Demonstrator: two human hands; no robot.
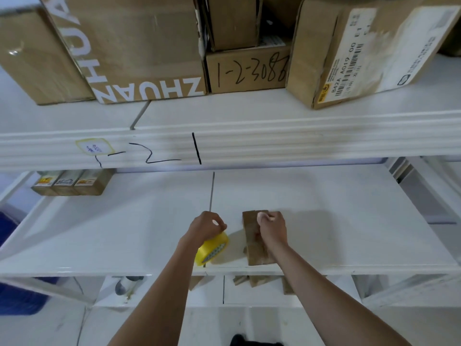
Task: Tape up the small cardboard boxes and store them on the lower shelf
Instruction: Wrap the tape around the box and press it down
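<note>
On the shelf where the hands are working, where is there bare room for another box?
Bare shelf board lies right of the small cardboard box and between the yellow tape roll and three small boxes at back left. The top shelf is crowded.

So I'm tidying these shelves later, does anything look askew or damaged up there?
Yes. On the upper shelf, the labelled box at the right sits tilted, with a crumpled front corner. The ZHUAN box also stands at an angle, its print upside down. The box under the right hand looks fine.

A stockroom; white metal shelving (249,143) holds labelled cardboard cartons (139,46).
</note>
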